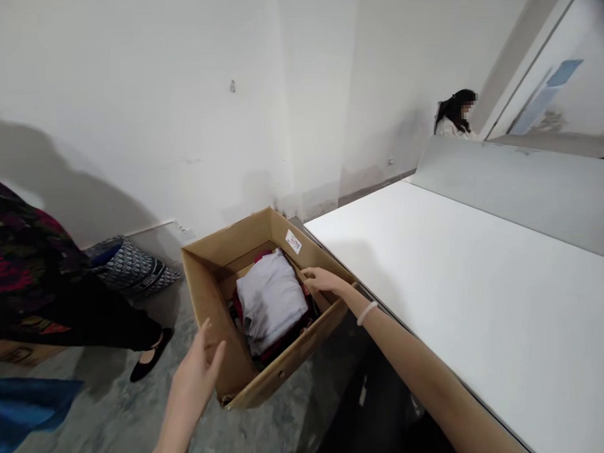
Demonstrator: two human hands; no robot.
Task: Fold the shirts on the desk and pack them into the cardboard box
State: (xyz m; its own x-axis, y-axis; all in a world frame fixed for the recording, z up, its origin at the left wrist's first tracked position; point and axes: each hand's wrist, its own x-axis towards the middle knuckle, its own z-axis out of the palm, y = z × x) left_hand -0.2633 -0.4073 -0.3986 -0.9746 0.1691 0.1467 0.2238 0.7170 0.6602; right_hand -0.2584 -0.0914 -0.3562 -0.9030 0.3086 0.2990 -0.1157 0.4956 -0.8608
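Brown cardboard walls of an open box [212,287] stand on the grey concrete floor [107,415], just beside the long white table [465,293]. The left hand [195,371] hovers over the box's near corner, its fingers [209,341] spread wide apart and touching nothing. The right hand [324,282] reaches across from the table side, its fingers [309,274] close together and nearly flat, resting on the box's right rim without clamping it. Inside lies a folded grey garment [271,301], with red clothing [263,255] showing around it (the lower layers are hidden). Open room remains above the garment between the two hands, and the box's flaps lie folded outward. A small white label [293,241] sits on the far wall. To the left, a co-worker in a floral top [20,255] stands near the box, cut off by the frame; a black flat shoe [151,355] marks one foot. A patterned bag [134,268] sits against the wall behind, and blue cloth [24,412] lies at the lower left edge. Another person [452,116] is partly hidden beyond the table.
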